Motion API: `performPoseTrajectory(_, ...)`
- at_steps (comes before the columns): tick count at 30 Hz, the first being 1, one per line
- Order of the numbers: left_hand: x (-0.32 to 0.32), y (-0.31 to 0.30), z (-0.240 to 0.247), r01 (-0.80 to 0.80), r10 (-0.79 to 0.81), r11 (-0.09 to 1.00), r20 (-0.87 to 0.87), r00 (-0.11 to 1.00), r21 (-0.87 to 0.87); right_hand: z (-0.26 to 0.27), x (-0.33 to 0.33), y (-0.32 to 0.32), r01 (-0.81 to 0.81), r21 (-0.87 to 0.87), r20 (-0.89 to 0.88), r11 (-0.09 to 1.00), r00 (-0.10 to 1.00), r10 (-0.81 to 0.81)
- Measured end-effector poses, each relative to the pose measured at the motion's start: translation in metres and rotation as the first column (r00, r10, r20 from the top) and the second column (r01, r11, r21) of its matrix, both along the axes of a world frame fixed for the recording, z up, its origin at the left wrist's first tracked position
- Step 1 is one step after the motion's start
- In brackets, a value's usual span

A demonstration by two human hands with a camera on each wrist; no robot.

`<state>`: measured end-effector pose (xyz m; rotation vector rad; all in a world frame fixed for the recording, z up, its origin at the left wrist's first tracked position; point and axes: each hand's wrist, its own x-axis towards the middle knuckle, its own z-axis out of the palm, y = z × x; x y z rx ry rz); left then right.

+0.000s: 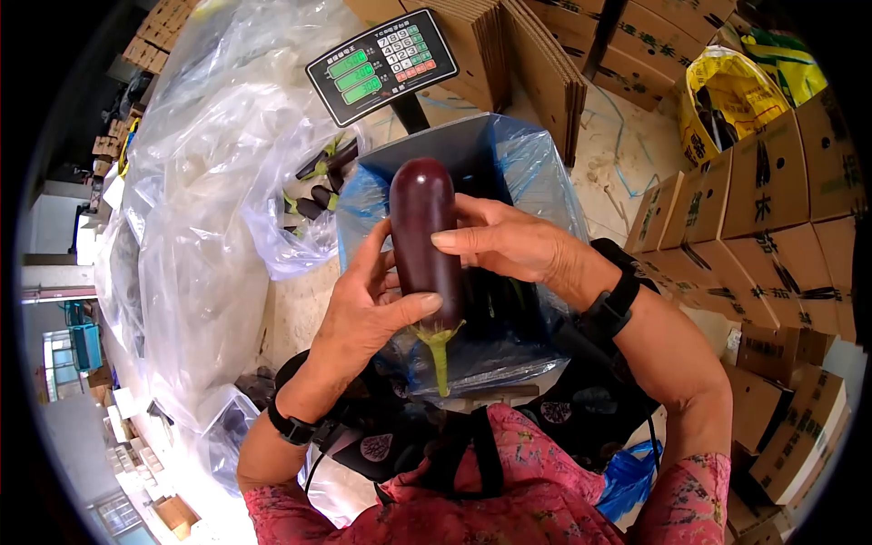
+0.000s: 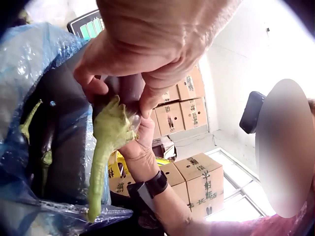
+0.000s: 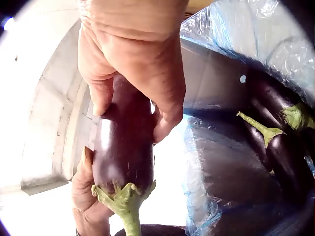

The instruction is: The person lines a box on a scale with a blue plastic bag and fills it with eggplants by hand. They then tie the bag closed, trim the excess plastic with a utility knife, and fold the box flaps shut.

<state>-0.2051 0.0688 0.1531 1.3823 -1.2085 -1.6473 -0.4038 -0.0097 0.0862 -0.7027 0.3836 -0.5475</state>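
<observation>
A large, glossy dark purple eggplant (image 1: 423, 232) is held up over a box lined with blue plastic (image 1: 540, 173). Its green stem (image 1: 440, 363) points toward the person's body. My left hand (image 1: 359, 304) grips the lower part near the green cap, thumb across the top side. Higher up, my right hand (image 1: 513, 241) holds the other side, its thumb lying on the skin. The right wrist view shows both hands on this eggplant (image 3: 123, 142), with several more eggplants (image 3: 288, 160) lying inside the lined box.
A scale display (image 1: 381, 65) with green readouts stands behind the box. To the left, a clear plastic bag (image 1: 282, 245) holds several eggplants beside a big heap of plastic sheeting (image 1: 200, 182). Stacked cartons (image 1: 763, 191) and a yellow bag (image 1: 727, 86) are on the right, flattened cardboard (image 1: 545, 68) behind.
</observation>
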Motion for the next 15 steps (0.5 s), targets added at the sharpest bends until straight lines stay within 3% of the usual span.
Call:
performPoseTrajectory(4,0.000,-0.010,-0.002,-0.017,0.016,1.000,0.059,0.998,0.005,-0.001,0.001,-0.001,0.014,-0.033,-0.028,0.999,0.999,-0.015)
performPoseTrajectory(7,0.001,-0.030,-0.006,-0.067,0.063,0.996,0.060,0.996,0.060,-0.004,0.002,-0.015,0.047,-0.155,-0.302,0.987,0.949,-0.092)
performPoseTrajectory(8,0.002,-0.040,-0.008,-0.082,0.077,0.993,0.057,0.995,0.091,-0.001,-0.002,-0.023,0.015,-0.227,-0.454,0.974,0.883,-0.120)
performPoseTrajectory(9,0.001,-0.048,-0.011,-0.112,0.110,0.986,0.022,0.994,0.124,0.003,-0.009,-0.028,0.040,-0.256,-0.498,0.966,0.851,-0.168)
performPoseTrajectory(11,-0.001,-0.055,-0.025,-0.098,0.086,0.987,0.099,0.991,0.131,0.000,-0.026,-0.041,0.065,-0.318,-0.588,0.946,0.769,-0.251)
performPoseTrajectory(14,-0.011,-0.061,-0.061,-0.048,0.028,0.994,0.207,0.978,0.096,-0.014,-0.045,-0.054,-0.031,-0.544,-0.690,0.839,0.585,-0.426)
performPoseTrajectory(15,-0.012,-0.066,-0.083,0.014,-0.035,0.998,0.329,0.944,0.064,-0.012,-0.043,-0.052,-0.051,-0.579,-0.718,0.813,0.504,-0.480)
